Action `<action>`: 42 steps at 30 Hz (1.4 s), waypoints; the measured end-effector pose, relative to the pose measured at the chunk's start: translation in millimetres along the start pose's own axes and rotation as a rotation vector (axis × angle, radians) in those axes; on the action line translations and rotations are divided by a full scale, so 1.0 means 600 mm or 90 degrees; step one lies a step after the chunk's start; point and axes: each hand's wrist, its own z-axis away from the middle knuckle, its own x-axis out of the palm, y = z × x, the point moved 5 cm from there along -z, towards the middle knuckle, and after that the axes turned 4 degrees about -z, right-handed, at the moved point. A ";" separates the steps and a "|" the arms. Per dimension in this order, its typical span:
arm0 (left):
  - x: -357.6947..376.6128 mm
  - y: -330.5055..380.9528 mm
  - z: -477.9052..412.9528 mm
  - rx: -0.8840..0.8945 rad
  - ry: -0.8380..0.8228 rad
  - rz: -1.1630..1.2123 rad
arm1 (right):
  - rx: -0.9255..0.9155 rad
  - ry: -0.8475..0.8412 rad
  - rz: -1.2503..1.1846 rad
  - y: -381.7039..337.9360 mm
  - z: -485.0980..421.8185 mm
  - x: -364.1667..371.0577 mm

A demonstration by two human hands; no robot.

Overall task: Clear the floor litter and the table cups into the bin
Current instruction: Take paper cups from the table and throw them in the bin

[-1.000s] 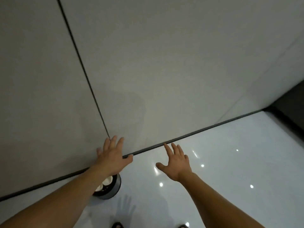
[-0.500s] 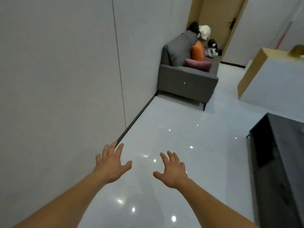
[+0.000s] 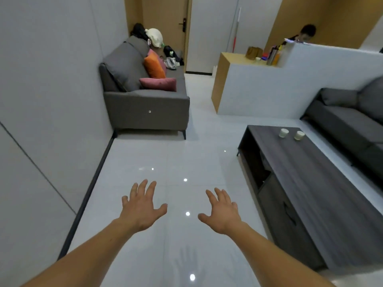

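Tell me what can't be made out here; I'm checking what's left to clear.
Head view only:
- Bin: outside the frame.
- Cup and second cup on the table: too small to see contents.
- Floor beyond the table: hidden by it.
- Table's near corner: cut off by the right edge.

You find no text, label, brand, number or sign here that can be read; the cups on the low desk are too small for you to tell any print on their sides; the bottles on the far desk are blurred, and whatever labels they bear cannot be made out.
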 end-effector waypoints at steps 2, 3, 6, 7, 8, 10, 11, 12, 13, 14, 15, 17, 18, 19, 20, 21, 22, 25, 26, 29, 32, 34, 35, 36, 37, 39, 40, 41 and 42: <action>-0.015 0.027 -0.070 0.053 0.001 -0.010 | 0.047 0.024 -0.025 0.023 -0.039 -0.019; -0.022 0.039 -0.106 0.069 -0.002 -0.016 | 0.065 0.030 -0.034 0.033 -0.056 -0.028; -0.029 0.094 -0.198 0.117 -0.025 -0.032 | 0.116 0.038 -0.058 0.076 -0.098 -0.052; -0.026 0.117 -0.228 0.136 -0.029 -0.041 | 0.134 0.048 -0.067 0.096 -0.114 -0.059; -0.025 0.143 -0.258 0.157 -0.037 -0.054 | 0.153 0.051 -0.071 0.117 -0.131 -0.068; -0.019 0.202 -0.319 0.199 -0.051 -0.079 | 0.187 0.049 -0.074 0.162 -0.166 -0.087; -0.018 0.233 -0.350 0.214 -0.053 -0.087 | 0.199 0.053 -0.078 0.188 -0.187 -0.097; -0.016 0.266 -0.383 0.226 -0.051 -0.091 | 0.208 0.060 -0.082 0.214 -0.211 -0.109; -0.016 0.299 -0.416 0.237 -0.051 -0.094 | 0.213 0.064 -0.087 0.239 -0.237 -0.123; -0.017 0.330 -0.445 0.244 -0.053 -0.096 | 0.215 0.066 -0.095 0.262 -0.261 -0.138; -0.016 0.360 -0.474 0.249 -0.053 -0.099 | 0.217 0.071 -0.105 0.285 -0.285 -0.154; -0.016 0.417 -0.530 0.256 -0.060 -0.108 | 0.217 0.076 -0.121 0.332 -0.332 -0.187; -0.016 0.445 -0.556 0.259 -0.066 -0.110 | 0.214 0.073 -0.124 0.353 -0.353 -0.207; -0.016 0.472 -0.583 0.259 -0.068 -0.108 | 0.209 0.075 -0.123 0.375 -0.375 -0.228; -0.016 0.501 -0.612 0.256 -0.064 -0.104 | 0.203 0.082 -0.118 0.401 -0.400 -0.250; -0.017 0.526 -0.640 0.255 -0.059 -0.101 | 0.203 0.086 -0.115 0.426 -0.425 -0.272; -0.018 0.550 -0.667 0.257 -0.056 -0.099 | 0.207 0.088 -0.114 0.450 -0.449 -0.293; -0.008 0.597 -0.744 0.265 -0.064 -0.096 | 0.218 0.075 -0.122 0.502 -0.517 -0.335; -0.003 0.608 -0.773 0.263 -0.071 -0.099 | 0.223 0.068 -0.122 0.518 -0.543 -0.343; 0.009 0.645 -0.879 0.254 -0.093 -0.108 | 0.241 0.052 -0.118 0.565 -0.629 -0.370; 0.019 0.704 -1.005 0.290 -0.107 -0.099 | 0.272 0.049 -0.124 0.616 -0.727 -0.405; 0.017 0.751 -1.089 0.321 -0.105 -0.097 | 0.304 0.051 -0.140 0.650 -0.785 -0.429; 0.013 0.776 -1.130 0.335 -0.109 -0.096 | 0.319 0.051 -0.143 0.667 -0.809 -0.443; 0.009 0.800 -1.164 0.353 -0.117 -0.095 | 0.335 0.045 -0.142 0.682 -0.831 -0.457; 0.003 0.826 -1.192 0.375 -0.122 -0.096 | 0.352 0.043 -0.145 0.699 -0.852 -0.472; -0.009 0.872 -1.251 0.416 -0.114 -0.096 | 0.387 0.064 -0.159 0.734 -0.897 -0.499; -0.015 0.893 -1.283 0.429 -0.112 -0.098 | 0.400 0.069 -0.168 0.750 -0.920 -0.510; -0.018 0.913 -1.314 0.438 -0.113 -0.102 | 0.410 0.067 -0.175 0.765 -0.940 -0.520; -0.020 0.933 -1.338 0.448 -0.121 -0.114 | 0.421 0.056 -0.180 0.778 -0.956 -0.528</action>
